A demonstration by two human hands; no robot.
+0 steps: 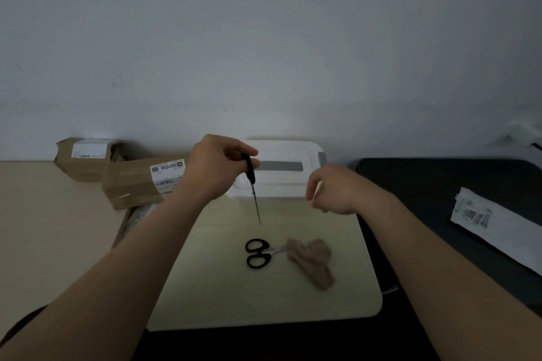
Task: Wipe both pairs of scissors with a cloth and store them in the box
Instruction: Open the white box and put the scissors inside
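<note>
Pale surface: my left hand grips dangling scissors, twelve o'clock from flat scissors; right hand relaxed, empty.

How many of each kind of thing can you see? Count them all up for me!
Scissors: 2, the held scissors and the lying scissors
Cloth: 1
White box: 1
Cardboard boxes: 2, the back cardboard box and the front cardboard box
White packet: 1
Total: 7
</note>
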